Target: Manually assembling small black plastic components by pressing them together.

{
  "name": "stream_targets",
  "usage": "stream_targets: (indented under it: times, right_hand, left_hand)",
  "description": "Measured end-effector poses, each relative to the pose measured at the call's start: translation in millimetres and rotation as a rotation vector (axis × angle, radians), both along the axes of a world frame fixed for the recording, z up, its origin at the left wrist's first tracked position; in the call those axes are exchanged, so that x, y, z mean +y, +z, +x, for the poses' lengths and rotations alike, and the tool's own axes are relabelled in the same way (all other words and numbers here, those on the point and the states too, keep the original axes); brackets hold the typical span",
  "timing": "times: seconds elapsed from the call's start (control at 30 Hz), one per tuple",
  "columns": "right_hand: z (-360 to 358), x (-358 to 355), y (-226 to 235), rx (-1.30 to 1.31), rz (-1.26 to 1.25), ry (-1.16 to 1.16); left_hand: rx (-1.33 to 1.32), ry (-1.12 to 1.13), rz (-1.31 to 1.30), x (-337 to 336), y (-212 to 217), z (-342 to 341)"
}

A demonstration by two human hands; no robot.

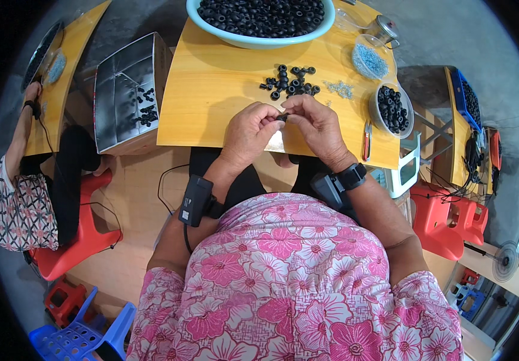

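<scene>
Fitting one small black ring between my fingertips.

My left hand and right hand meet over the near edge of the yellow surface, both pinched shut on a black rubber ring held between them. I judge I'm mid-assembly on this piece. Next calls for a steady twist or press, then a reach to the loose pile of rings just ahead, short of the big basin.
</scene>
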State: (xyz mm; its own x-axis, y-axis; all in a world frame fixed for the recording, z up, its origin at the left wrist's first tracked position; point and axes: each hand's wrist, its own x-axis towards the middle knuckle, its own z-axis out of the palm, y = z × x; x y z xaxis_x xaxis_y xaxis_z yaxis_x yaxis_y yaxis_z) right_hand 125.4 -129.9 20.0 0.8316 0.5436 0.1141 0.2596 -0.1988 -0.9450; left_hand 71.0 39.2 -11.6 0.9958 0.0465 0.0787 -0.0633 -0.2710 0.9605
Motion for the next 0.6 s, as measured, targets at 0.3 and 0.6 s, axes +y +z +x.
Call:
stream_targets:
  times: [0.3,0.6]
  right_hand:
    - [-0.6,4.5,1.1,-0.033,-0.082,-0.093]
    - [-1.8,6.5,-4.7,0.115,-0.019,-0.132]
  left_hand:
    - [0.020,0.016,-0.091,2.3,-3.0,0.3]
    - [-0.029,0.050,-0.183,1.4,-6.9,1.5]
